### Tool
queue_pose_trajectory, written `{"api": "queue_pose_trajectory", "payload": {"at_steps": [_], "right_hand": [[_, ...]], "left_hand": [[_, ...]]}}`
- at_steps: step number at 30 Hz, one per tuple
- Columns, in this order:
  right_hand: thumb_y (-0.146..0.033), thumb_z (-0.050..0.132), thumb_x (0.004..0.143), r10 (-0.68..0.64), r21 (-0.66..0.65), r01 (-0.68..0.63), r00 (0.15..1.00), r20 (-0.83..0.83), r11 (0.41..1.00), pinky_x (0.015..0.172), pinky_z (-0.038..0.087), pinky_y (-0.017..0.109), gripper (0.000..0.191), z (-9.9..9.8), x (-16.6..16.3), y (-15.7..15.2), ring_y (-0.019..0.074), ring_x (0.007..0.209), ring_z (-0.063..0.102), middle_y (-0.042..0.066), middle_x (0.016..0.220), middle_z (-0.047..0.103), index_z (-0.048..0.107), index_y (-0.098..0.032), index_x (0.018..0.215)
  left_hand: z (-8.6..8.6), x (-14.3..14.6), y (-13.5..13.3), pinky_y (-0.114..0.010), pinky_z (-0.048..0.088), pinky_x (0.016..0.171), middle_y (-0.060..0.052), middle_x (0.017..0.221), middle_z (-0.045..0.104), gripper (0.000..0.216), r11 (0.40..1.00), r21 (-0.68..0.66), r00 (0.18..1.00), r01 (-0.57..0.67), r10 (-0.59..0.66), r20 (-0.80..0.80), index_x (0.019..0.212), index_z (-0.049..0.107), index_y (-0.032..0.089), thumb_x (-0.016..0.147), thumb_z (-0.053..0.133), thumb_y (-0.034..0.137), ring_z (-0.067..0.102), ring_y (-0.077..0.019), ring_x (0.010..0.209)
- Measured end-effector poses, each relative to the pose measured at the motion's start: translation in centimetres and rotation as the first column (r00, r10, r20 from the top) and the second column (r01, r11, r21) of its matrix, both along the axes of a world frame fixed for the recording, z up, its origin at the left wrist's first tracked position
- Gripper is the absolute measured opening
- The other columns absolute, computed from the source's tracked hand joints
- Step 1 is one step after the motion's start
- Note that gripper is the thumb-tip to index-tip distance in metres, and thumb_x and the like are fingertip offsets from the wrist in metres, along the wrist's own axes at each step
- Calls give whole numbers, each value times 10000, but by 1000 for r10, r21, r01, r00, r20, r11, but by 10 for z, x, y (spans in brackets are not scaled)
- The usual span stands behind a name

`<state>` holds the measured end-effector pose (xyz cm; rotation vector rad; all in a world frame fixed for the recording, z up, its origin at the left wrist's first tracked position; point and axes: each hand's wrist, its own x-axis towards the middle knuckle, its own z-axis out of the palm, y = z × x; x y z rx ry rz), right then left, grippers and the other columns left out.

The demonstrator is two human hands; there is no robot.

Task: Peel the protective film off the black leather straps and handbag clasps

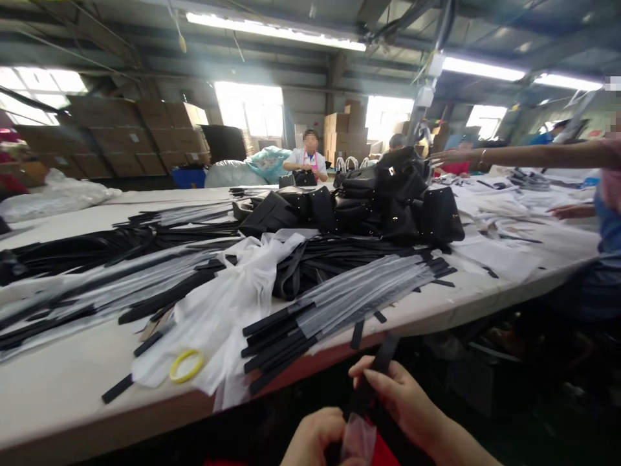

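Observation:
Just past the table's front edge, my right hand [400, 395] pinches a flat black strap [385, 355] between thumb and fingers. Lower down, my left hand [317, 437] is closed around the lower part of that strap, where a piece of clear plastic film [359, 437] shows; its fingertips are partly hidden. On the table ahead lies a bundle of black straps [276, 340], partly wrapped in translucent plastic sleeves [359, 294]. Left of it are crumpled white sheeting [228, 310] and a yellow tape roll [187, 366].
Black bags [378, 200] are heaped mid-table, with more long straps [97, 249] on the left. A co-worker's arm [528, 155] reaches in from the right over white pieces [504, 252]. Another person [306, 158] works across the table. Cardboard boxes [116, 136] stand behind.

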<state>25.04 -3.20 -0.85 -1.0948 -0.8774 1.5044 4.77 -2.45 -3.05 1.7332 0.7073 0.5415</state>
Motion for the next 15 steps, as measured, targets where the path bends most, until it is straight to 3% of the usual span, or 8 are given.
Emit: {"api": "queue_pose_trajectory", "payload": {"at_steps": [2, 3, 6, 10, 15], "right_hand": [[-512, 700, 818, 125, 36, -134, 975, 182, 990, 651, 512, 256, 368, 7, -2, -8, 156, 703, 653, 64, 821, 725, 758, -167, 932], [-520, 666, 844, 123, 62, -144, 958, 259, 988, 655, 529, 265, 375, 11, -1, -10, 162, 704, 670, 67, 838, 733, 752, -169, 947], [-521, 623, 878, -29, 174, -38, 930, 367, 984, 635, 565, 281, 376, 20, 15, -7, 166, 667, 693, 63, 884, 746, 730, -183, 1001], [-448, 609, 911, -134, 320, 11, 921, 365, 947, 673, 586, 292, 293, 25, 35, 2, 179, 737, 707, 58, 897, 749, 726, -193, 996], [-401, 603, 922, -189, 397, 60, 937, 294, 916, 673, 584, 306, 234, 34, 34, -4, 187, 755, 697, 48, 874, 742, 723, -210, 982]], "left_hand": [[13, 0, -5, -237, 419, 665, -14, 705, 583, 257, 993, 40, 992, -111, 113, -48, 627, 605, 164, 782, 682, 354, 534, -134, 690], [19, -1, -6, -244, 432, 689, -20, 727, 609, 214, 984, 70, 982, -163, 169, -86, 622, 614, 167, 788, 669, 290, 557, -142, 716], [26, -11, -2, -324, 430, 932, -51, 886, 696, 136, 931, 231, 937, -284, 321, -140, 644, 669, 184, 776, 681, 214, 619, -189, 898], [18, -29, 5, -383, 329, 1098, -20, 959, 733, 55, 938, 221, 924, -266, 313, -220, 715, 701, 201, 736, 731, 160, 644, -179, 961], [11, -36, 6, -445, 256, 1149, -16, 972, 748, 65, 951, 202, 907, -232, 287, -309, 728, 702, 200, 747, 757, 229, 657, -186, 981]]}}
